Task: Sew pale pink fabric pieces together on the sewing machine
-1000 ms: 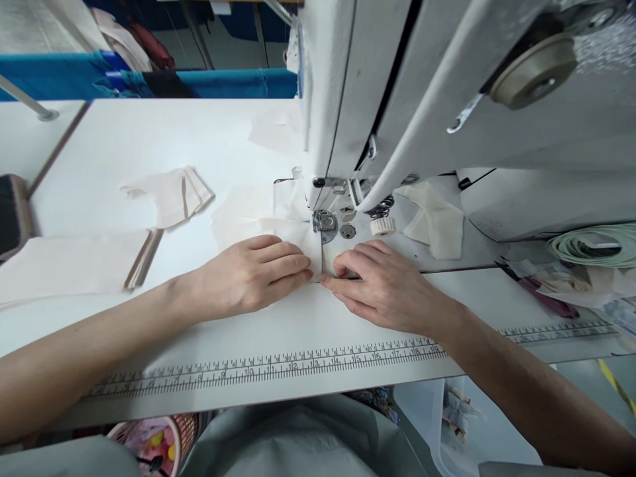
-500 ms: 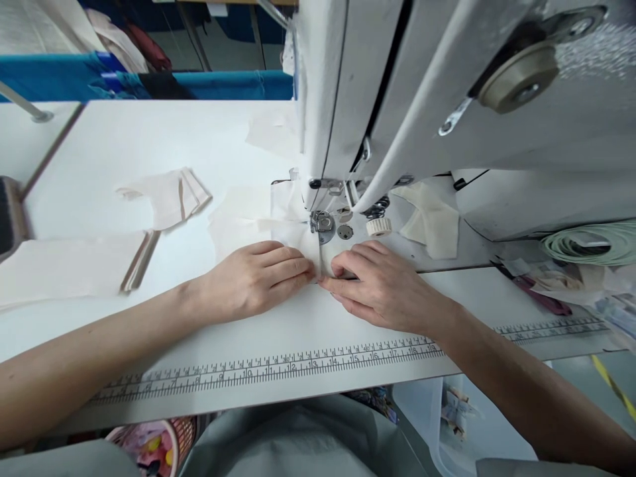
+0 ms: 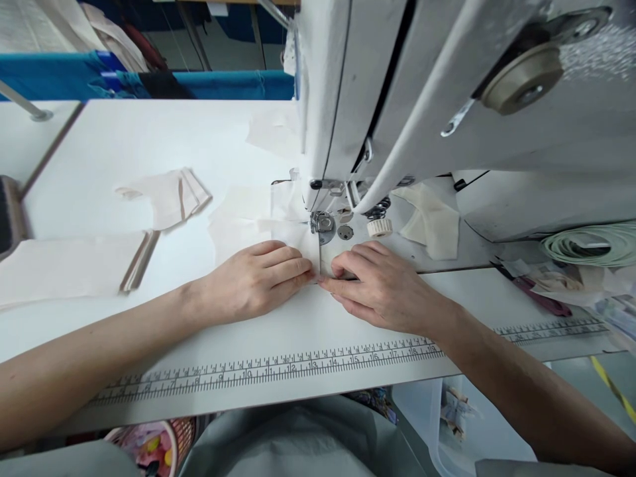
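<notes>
A pale fabric piece [image 3: 238, 215] lies on the white table with its right edge at the presser foot [image 3: 318, 222] of a sewing machine [image 3: 342, 86]. My left hand [image 3: 263, 275] rests on its near part, fingers together and tips closed on the near right corner. My right hand [image 3: 375, 285] is curled just to the right, thumb and index finger pinched at that same corner, touching the fabric edge. The two hands' fingertips nearly meet there. The needle itself is too small to make out.
Folded fabric pieces [image 3: 171, 197] and a longer fabric stack [image 3: 74, 265] lie at the left. Cream scraps [image 3: 432, 222] sit right of the foot. Coiled green cord [image 3: 591, 244] and dark red-handled scissors [image 3: 541, 297] lie far right. A printed ruler [image 3: 268, 372] runs along the front edge.
Almost nothing differs. Both hands and the fabric keep their places at the presser foot; the whole view shifts very slightly.
</notes>
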### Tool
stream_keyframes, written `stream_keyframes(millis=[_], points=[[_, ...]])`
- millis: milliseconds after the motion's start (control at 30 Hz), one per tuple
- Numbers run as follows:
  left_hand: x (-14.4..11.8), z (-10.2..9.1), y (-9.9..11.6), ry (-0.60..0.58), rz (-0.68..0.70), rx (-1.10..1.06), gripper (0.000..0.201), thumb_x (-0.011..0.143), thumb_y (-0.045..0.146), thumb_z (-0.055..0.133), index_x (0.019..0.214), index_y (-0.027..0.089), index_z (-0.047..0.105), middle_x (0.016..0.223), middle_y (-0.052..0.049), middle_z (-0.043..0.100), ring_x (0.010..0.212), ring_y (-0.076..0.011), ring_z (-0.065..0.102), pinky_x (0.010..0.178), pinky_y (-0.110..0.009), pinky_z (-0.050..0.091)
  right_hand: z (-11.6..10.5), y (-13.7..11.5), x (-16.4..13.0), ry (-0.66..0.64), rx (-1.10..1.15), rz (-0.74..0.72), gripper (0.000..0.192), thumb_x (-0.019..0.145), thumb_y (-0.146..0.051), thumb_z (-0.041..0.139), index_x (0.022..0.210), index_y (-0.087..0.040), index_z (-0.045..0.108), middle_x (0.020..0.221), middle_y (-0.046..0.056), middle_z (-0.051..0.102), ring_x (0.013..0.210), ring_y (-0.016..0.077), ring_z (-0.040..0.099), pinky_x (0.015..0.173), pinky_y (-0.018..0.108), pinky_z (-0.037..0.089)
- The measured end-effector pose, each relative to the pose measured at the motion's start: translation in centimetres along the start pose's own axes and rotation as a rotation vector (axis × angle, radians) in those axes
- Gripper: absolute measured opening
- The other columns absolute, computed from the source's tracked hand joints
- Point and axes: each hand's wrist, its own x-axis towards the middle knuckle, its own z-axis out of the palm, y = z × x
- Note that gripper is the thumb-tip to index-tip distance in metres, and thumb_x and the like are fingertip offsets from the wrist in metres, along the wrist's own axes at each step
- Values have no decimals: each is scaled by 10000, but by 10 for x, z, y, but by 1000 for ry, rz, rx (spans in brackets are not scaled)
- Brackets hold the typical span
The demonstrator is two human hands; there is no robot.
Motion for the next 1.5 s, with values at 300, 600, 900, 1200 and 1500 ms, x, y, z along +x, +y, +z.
stream_keyframes(millis=[300, 600, 900, 1200, 1500], points=[[-2, 0, 0, -10, -7, 1, 138, 921, 112, 577, 1049, 73, 609, 1059, -111, 698, 954, -228, 649, 781, -359, 546, 1, 0, 0, 8, -4, -3, 255, 973, -175, 459, 1130, -169, 660, 879, 57, 582, 810, 170, 493, 768, 333, 390], [-1, 3, 1, -19, -34, 15, 143, 938, 110, 546, 1069, 94, 600, 1037, -98, 692, 939, -212, 637, 773, -343, 534, 0, -1, 1, 2, -8, 3, 248, 975, -173, 457, 1115, -175, 661, 888, 55, 584, 809, 168, 490, 771, 325, 374], [1, 0, 1, -60, -45, -4, 134, 965, 121, 493, 1008, 133, 619, 1037, -81, 687, 936, -189, 626, 791, -332, 522, -1, 1, 1, -2, 6, -6, 261, 972, -178, 454, 1137, -183, 656, 884, 54, 588, 804, 173, 489, 757, 333, 379], [4, -2, 1, -44, -28, -10, 125, 960, 108, 505, 986, 93, 626, 1020, -96, 692, 924, -205, 632, 757, -331, 524, -1, 8, -2, 71, 112, -11, 228, 946, -141, 468, 1064, -125, 662, 927, 70, 632, 848, 168, 546, 803, 340, 431], [3, -2, 1, -89, -36, 1, 174, 987, 125, 453, 994, 110, 627, 1033, -93, 684, 950, -193, 624, 772, -321, 529, 2, 4, -1, 44, 81, -14, 272, 949, -160, 457, 1150, -170, 639, 930, 66, 611, 858, 184, 524, 807, 353, 417]])
